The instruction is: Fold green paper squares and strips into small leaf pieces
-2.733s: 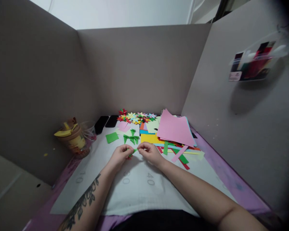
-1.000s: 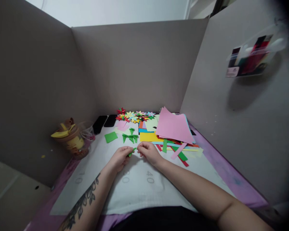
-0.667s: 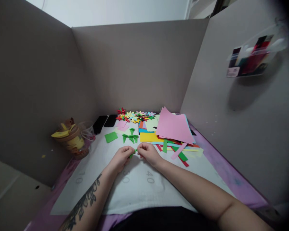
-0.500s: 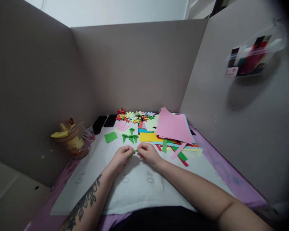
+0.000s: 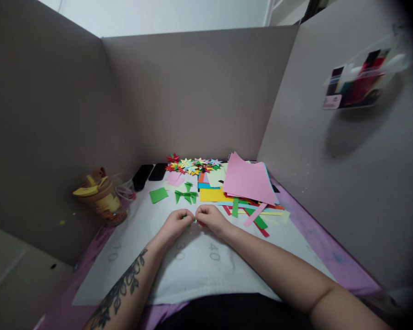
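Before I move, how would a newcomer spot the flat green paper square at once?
On the numbered white sheet, look between the left hand and the two black slabs. The green square lies there, plain and flat, unlike the pointed, folded green pieces to its right.

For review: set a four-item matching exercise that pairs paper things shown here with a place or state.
1. small, mostly hidden green paper piece
2. flat green paper square
3. multicoloured folded paper stars
4. large pink paper sheet

A. massed near the grey back panel
B. topmost in a stack
C. held
D. before two flat black rectangular objects

Pairs: 1-C; 2-D; 3-A; 4-B
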Demonstrator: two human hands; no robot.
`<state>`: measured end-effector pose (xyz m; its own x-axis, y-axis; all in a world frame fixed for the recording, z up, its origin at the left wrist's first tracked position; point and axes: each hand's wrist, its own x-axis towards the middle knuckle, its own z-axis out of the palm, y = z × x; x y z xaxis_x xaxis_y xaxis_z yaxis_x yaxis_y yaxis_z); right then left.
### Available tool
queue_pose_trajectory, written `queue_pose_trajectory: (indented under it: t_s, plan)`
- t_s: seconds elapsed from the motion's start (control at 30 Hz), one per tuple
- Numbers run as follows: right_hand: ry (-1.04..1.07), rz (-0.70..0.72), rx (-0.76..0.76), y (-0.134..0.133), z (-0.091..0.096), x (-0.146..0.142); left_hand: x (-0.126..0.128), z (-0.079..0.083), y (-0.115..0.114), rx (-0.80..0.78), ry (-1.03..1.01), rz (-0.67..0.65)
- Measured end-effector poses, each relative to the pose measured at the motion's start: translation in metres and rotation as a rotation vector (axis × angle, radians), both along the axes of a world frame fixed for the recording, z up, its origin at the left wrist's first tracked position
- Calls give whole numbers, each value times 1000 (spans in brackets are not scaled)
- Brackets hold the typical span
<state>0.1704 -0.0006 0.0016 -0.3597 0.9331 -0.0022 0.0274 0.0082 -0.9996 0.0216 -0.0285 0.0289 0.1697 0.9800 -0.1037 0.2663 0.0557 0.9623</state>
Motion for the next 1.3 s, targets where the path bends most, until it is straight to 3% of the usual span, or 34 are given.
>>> queue_pose_trajectory:
  t_s: [0.17, 0.3, 0.5, 0.67, 0.87, 1.3]
  plan:
    - [25, -17, -47, 6, -2, 4, -1, 2, 1, -9, 1, 24]
    - [-2, -57, 26, 7, 4, 6, -2, 3, 0, -26, -4, 40]
    - [-48, 14, 90, 3, 2, 2, -4, -2, 3, -30, -52, 34]
    - [-26, -88, 32, 8, -3, 6, -10, -5, 9, -66, -157, 116]
    - [9, -65, 62, 9, -3, 6, -13, -8, 12, 30, -154, 144]
    - [26, -2, 70, 1, 4, 3, -10, -7, 5, 187, 44, 25]
